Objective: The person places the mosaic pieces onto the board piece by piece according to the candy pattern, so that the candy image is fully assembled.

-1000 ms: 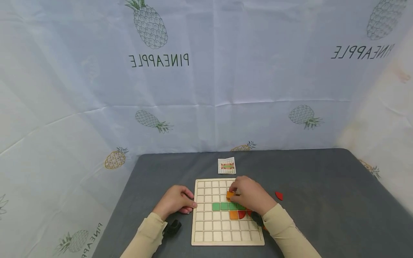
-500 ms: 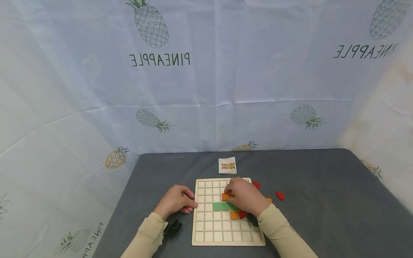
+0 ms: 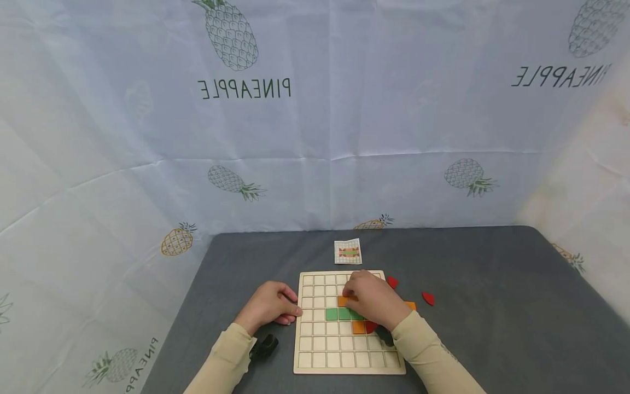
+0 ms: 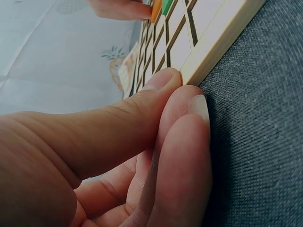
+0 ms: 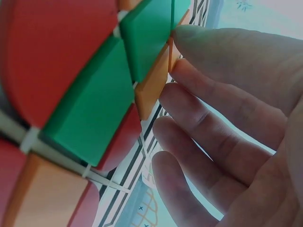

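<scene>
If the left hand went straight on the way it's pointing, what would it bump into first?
The board, at its left edge; the left hand seems to be touching it, though exact contact is unclear.

Board [image 3: 320, 343] on table [image 3: 492, 312], apparently cloth-covered

The gridded board [image 3: 326, 359] is beige; tiles [image 3: 332, 314] green, orange, red; table [image 3: 497, 295] grey.

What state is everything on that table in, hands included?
Wooden grid board: flat on the table, partly filled
Left hand: pinches the board's left edge
Right hand: pinches an orange tile on the board
Green tiles: in a row on the board
Nearer orange tile: flat on the board
Two red pieces: loose, right of the board
Pattern card: face up beyond the board
</scene>
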Available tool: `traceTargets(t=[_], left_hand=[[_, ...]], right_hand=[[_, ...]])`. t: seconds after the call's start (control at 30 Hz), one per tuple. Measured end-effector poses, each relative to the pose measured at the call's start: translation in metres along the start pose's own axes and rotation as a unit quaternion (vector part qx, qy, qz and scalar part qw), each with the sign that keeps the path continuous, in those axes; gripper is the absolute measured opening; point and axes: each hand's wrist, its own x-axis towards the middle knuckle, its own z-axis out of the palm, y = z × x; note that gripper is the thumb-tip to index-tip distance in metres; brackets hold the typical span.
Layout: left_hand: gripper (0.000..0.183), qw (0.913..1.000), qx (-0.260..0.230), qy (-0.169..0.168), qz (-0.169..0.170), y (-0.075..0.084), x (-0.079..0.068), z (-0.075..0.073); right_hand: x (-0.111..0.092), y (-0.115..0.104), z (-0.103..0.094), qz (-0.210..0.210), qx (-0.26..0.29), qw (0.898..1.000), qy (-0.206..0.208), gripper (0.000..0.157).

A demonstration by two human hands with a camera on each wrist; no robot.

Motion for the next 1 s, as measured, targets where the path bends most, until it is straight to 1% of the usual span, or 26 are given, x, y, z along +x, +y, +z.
traceTargets(t=[0.1, 0.23, 0.3, 0.37, 0.43, 0.53, 0.6, 0.77, 0.9, 1.0], left_hand=[[0.033, 1.0, 0.001, -0.002, -0.002, 0.0, 0.0, 0.002], [0.034, 1.0, -0.002, -0.007, 0.001, 0.0, 0.0, 0.002], [0.034, 1.0, -0.001, -0.005, 0.004, 0.0, 0.001, 0.002], [0.034, 1.0, 0.001, -0.002, 0.005, 0.0, 0.001, 0.001], [0.034, 1.0, 0.003, -0.001, 0.005, 0.0, 0.001, 0.0], [0.035, 1.0, 0.006, -0.002, 0.005, -0.001, 0.001, 0.0], [0.035, 1.0, 0.006, -0.002, 0.006, -0.002, 0.001, 0.0], [0.036, 0.9999, 0.009, 0.003, 0.004, -0.002, 0.001, 0.0], [0.035, 0.9999, 0.013, 0.004, 0.002, -0.001, 0.0, 0.0], [0.035, 0.9999, 0.014, 0.006, 0.002, 0.001, 0.0, -0.001]], right_hand=[[-0.002, 0.001, 0.0, -0.001, 0.001, 1.0, -0.002, 0.007], [-0.004, 0.003, -0.002, -0.013, -0.002, 1.0, 0.002, 0.006], [-0.003, 0.005, -0.004, -0.02, -0.001, 1.0, 0.007, 0.004], [-0.003, 0.006, -0.007, -0.02, 0.001, 1.0, 0.01, 0.006], [-0.005, 0.007, -0.01, -0.006, 0.004, 1.0, 0.011, 0.008], [-0.012, 0.01, -0.015, 0.027, 0.001, 1.0, 0.008, 0.008], [-0.018, 0.014, -0.019, 0.051, -0.005, 0.999, 0.007, 0.008], [-0.04, 0.028, -0.033, 0.087, -0.012, 0.996, -0.004, 0.006], [-0.062, 0.037, -0.043, 0.112, -0.019, 0.993, -0.021, 0.01], [-0.082, 0.043, -0.05, 0.121, -0.028, 0.992, -0.024, 0.013]])
